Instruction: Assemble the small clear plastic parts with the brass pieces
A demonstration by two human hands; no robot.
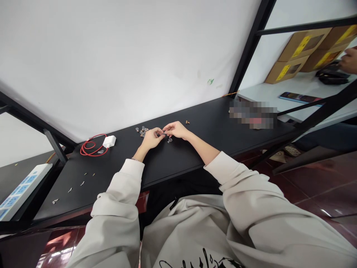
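My left hand [152, 138] and my right hand [177, 130] meet fingertip to fingertip just above the black table [178, 158]. Both are pinched closed around something tiny between them, mostly hidden by the fingers. Beside my left hand, toward the wall, lies a loose pile of small clear pieces with tan, cork-like ends [142, 131]. A single small clear piece [170, 140] rests on the table just below my right fingertips. Past my right hand sit a few tiny tan bits [187, 122] that look like cork stoppers.
A white charger [109, 141] with a coiled red cable [88, 148] lies at left. Small scraps [55, 201] dot the table's left end. A white power strip [25, 190] is farther left. Right, beyond the black frame, are cardboard boxes [292, 69], a phone [302, 98] and another person's hand [350, 61].
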